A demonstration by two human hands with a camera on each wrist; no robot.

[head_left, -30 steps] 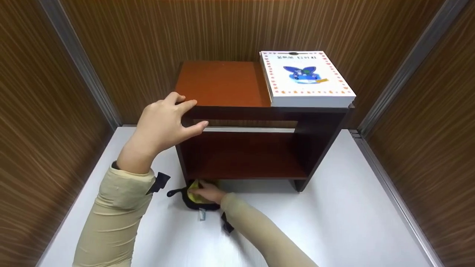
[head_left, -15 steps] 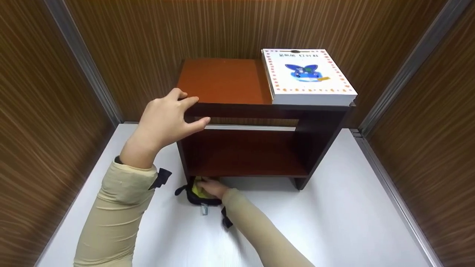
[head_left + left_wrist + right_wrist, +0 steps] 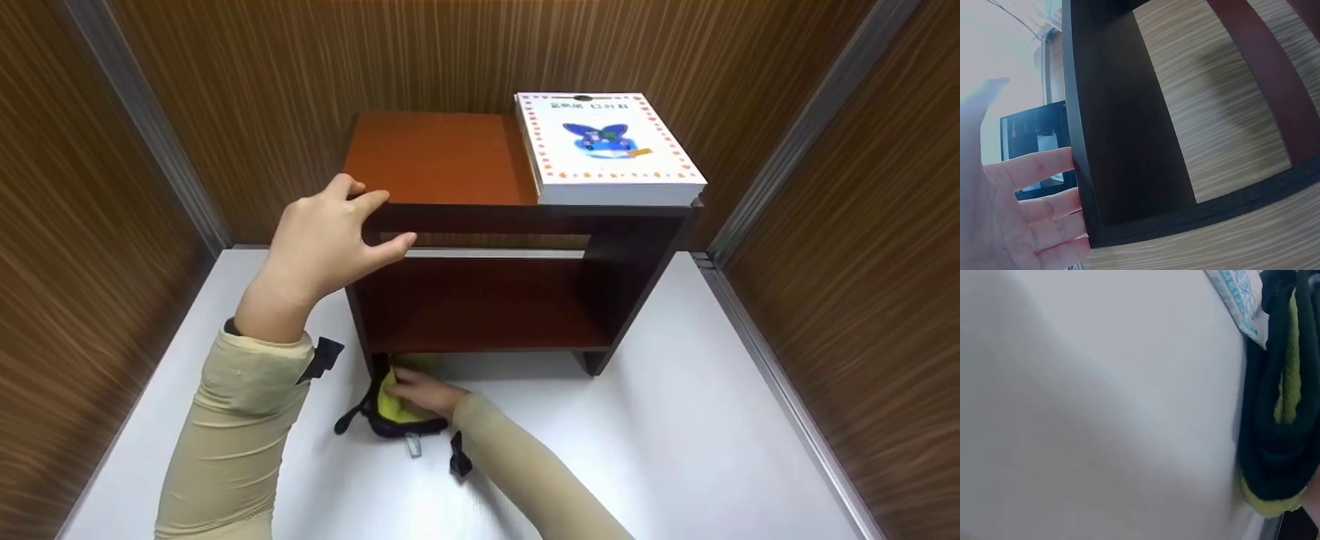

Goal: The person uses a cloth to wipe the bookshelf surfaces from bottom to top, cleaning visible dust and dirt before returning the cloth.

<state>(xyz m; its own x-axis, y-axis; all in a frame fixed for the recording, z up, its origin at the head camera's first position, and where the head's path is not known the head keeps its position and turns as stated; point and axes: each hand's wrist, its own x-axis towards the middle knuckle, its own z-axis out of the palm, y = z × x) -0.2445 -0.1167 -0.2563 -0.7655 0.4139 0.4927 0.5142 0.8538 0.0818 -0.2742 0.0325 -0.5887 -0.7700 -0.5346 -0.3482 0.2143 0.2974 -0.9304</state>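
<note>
In the head view my left hand (image 3: 319, 240) touches the front left corner of a small brown shelf unit (image 3: 480, 304), thumb held away. The left wrist view shows straight fingers (image 3: 1053, 208) against the dark frame's edge. Low at the unit's left foot, my right hand (image 3: 426, 391) holds a black-edged cloth (image 3: 394, 429) with a yellow-green face. A dark loop hangs from its left side, and a white printed label (image 3: 413, 445) sticks out in front. In the right wrist view the cloth (image 3: 1278, 455) is folded in thick layers. My right fingertips are partly hidden in it.
A stack of white picture books (image 3: 615, 150) lies on the right of the unit's top board (image 3: 442, 157). Below is a white floor surface (image 3: 675, 450), with wood-patterned walls (image 3: 847, 225) on the left, right and back.
My right hand moves the cloth in towards the unit's foot, then back out towards me, and the loop swings lower. My left hand stays at the corner. The head view shifts slightly.
</note>
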